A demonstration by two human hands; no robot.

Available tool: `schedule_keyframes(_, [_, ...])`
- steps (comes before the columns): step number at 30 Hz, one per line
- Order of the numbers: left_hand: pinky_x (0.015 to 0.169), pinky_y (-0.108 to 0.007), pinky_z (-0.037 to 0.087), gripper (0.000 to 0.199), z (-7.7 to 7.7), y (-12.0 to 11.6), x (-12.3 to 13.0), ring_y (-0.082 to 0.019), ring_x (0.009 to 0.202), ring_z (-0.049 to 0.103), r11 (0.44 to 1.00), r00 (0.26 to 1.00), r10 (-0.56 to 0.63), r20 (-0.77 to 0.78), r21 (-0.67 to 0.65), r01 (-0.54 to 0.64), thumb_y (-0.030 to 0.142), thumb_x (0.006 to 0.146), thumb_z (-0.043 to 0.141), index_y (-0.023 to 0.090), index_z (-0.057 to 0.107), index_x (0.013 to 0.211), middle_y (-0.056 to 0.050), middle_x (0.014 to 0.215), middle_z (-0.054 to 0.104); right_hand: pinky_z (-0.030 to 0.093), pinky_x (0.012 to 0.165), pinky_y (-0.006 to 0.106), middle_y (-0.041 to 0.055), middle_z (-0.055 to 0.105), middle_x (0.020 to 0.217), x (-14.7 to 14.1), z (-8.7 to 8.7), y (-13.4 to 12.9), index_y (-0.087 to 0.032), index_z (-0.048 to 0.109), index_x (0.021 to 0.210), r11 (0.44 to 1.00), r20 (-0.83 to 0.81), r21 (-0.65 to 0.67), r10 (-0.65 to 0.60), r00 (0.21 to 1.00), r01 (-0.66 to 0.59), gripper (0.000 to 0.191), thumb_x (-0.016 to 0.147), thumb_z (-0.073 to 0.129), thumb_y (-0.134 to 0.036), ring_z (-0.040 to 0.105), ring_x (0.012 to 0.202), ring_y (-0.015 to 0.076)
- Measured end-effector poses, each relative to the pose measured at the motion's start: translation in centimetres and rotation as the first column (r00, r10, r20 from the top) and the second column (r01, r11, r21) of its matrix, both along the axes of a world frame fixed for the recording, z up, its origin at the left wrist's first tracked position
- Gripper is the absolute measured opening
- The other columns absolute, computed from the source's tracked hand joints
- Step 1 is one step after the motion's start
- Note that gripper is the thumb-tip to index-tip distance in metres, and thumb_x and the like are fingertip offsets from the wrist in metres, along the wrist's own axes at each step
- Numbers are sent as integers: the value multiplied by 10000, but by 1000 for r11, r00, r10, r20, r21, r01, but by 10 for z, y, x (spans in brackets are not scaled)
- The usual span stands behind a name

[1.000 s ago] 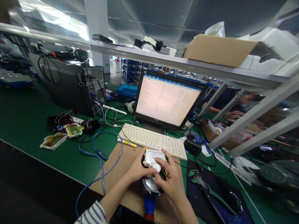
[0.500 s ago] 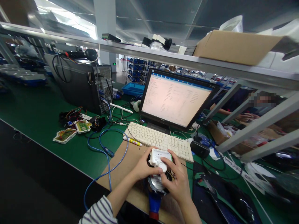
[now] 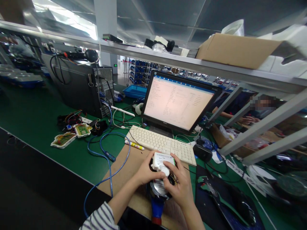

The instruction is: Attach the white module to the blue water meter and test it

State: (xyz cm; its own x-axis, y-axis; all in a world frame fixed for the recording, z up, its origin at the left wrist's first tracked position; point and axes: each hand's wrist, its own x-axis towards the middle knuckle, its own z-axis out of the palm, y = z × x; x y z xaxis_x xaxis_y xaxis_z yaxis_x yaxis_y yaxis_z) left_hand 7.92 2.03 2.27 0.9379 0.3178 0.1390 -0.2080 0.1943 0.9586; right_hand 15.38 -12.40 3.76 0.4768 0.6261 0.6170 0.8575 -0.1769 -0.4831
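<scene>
My left hand (image 3: 145,172) curls its fingers around the left side of the white module (image 3: 161,162). The module sits atop a round metal meter (image 3: 157,188) on the cardboard sheet (image 3: 124,174), its long axis pointing away toward the keyboard (image 3: 160,144). My right hand (image 3: 181,188) pinches its near right edge.

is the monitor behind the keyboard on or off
On. The monitor glows with a bright window of text rows, too small to read, behind the white keyboard.
</scene>
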Motion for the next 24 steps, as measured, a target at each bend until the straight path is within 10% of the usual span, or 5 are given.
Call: schedule_keyframes(24, [899,-358,427,816,1,1,-1,-277,1052,536,1000,1000,-7,5,-9,7,434,531,813,179,391,1181,-87,1125,545,482,902,453,132,429,1340,-3,3,-1,-208,608,1072,1000,-47,-16,2,999,-2,353,723,561,-184,503,1155,293])
